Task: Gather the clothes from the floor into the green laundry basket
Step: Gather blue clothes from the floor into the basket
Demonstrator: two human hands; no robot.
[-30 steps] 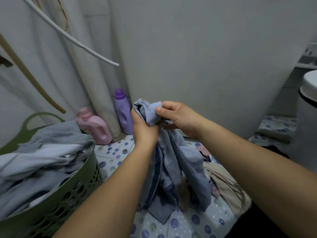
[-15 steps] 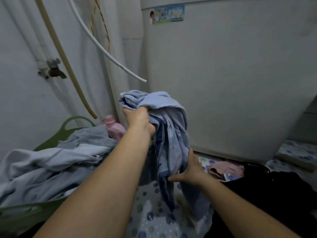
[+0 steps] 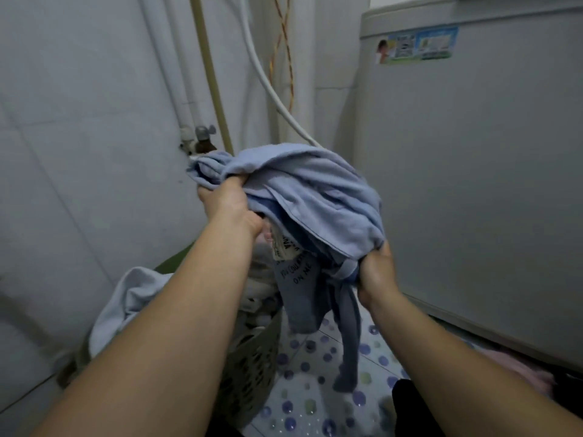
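Blue garment bundle (image 3: 303,197): now lifted off floor, our left hand (image 3: 225,200) and right hand (image 3: 375,272) both clenched on it, beside green laundry basket (image 3: 252,357); drop-in pending

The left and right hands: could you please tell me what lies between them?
In the head view, the bunched light-blue cotton garment spans from the left hand to the right hand.

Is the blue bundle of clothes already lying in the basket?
No, both hands grip the blue bundle in the air, above the green basket.
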